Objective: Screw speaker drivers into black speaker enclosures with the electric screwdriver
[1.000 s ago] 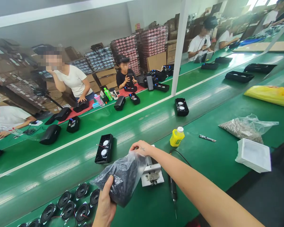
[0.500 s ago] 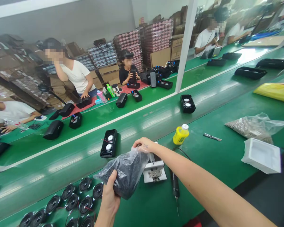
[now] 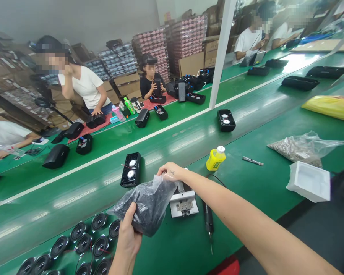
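Head view: plastic bag (image 3: 149,208) of dark contents held between two hands

The clear plastic bag is held up over the near edge of a green workbench (image 3: 174,244), tilted, its black filling bunched low. The left hand (image 3: 129,233) grips its lower left side, thumb pressed across the front; the other fingers are mostly hidden behind. The right hand (image 3: 170,172) pinches the bag's gathered upper edge between thumb and fingers.

Just beyond the bag, partly covered by the right hand and forearm, sits a metal fixture (image 3: 184,204) on a white base. Beside it lies a black power screwdriver (image 3: 208,221), bit toward the wearer. Round black speakers (image 3: 84,244) lie in rows to the left, near the left hand.

Behind the bag, an open black housing (image 3: 131,170) with two white discs rests on the conveyor (image 3: 172,152); a similar case (image 3: 226,120) is farther right. On the bench to the right stand a yellow bottle (image 3: 216,158), a slim tool (image 3: 252,160), a bag of small parts (image 3: 296,149) and a white tray (image 3: 309,181), the last two touching or nearly so.

Across the conveyor, a co-worker in white (image 3: 84,88) rests one hand on black cases (image 3: 95,120).
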### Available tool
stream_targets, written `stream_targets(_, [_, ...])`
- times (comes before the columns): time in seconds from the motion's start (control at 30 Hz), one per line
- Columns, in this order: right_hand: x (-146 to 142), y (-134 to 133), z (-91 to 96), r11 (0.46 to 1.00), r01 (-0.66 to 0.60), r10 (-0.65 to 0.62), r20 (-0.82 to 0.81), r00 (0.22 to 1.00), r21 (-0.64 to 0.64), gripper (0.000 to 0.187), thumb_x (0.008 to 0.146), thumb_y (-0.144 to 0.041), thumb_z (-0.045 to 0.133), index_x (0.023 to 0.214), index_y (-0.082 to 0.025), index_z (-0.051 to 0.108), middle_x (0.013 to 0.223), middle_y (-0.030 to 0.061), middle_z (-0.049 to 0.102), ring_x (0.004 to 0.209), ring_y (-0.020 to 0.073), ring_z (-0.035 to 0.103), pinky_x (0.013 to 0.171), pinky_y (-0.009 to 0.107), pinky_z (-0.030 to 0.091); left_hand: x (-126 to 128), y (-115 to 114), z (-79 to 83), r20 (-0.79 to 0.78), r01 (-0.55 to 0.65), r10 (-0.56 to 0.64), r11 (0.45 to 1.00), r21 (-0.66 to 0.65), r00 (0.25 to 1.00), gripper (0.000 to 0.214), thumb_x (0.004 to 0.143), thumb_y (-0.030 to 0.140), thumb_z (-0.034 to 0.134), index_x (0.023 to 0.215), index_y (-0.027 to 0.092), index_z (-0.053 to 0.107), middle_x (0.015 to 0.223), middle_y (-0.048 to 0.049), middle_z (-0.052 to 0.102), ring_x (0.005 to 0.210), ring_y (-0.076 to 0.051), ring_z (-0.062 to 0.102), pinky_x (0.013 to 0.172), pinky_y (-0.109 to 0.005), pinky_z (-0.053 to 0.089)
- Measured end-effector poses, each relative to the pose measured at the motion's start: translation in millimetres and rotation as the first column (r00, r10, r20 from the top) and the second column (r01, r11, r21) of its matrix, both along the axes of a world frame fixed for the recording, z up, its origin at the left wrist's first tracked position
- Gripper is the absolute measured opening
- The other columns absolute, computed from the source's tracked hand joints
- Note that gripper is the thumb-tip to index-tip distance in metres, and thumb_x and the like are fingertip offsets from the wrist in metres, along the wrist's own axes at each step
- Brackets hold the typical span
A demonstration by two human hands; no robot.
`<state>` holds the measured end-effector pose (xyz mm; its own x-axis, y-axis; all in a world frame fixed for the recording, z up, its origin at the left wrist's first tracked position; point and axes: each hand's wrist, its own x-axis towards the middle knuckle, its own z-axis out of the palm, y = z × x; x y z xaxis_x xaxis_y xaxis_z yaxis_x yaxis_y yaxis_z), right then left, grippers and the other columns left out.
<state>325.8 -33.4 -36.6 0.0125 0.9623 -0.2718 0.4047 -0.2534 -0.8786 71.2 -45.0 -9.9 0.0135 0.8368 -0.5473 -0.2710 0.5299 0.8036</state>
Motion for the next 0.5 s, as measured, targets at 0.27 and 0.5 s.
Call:
stream_targets(0.27, [3.3, 0.9, 3.0, 1.000, 0.005, -0.006, 0.022, 1.000, 0.010, 0.027, 0.103, -0.039, 0.076, 0.109, -0.013, 0.073, 0.108, 0.0047, 0.073, 0.095, 0.0237, 0.072, 0.082, 0.037, 0.065, -0.6, 3.4, 3.2, -0.028, -0.011, 0.010, 1.000, -0.015, 1.000, 0.026, 0.098, 0.017, 0.067, 0.120, 0.021, 0.079, 0.106, -0.0028, 0.085, 0.101, -0.019, 0.081, 0.110, -0.037, 0.061])
stream_targets(0.5, [4.8, 2.0, -0.9, 1.000, 0.013, -0.013, 0.003, 1.000, 0.025, 0.026, 0.102, -0.038, 0.077, 0.109, -0.012, 0.073, 0.110, 0.0051, 0.072, 0.095, 0.0234, 0.072, 0.081, 0.036, 0.064, 3.8, 3.3, 9.2, -0.058, -0.004, 0.004, 1.000, 0.008, 0.998, 0.030, 0.096, 0.017, 0.068, 0.123, 0.022, 0.079, 0.111, -0.0037, 0.084, 0.114, -0.023, 0.078, 0.112, -0.040, 0.059])
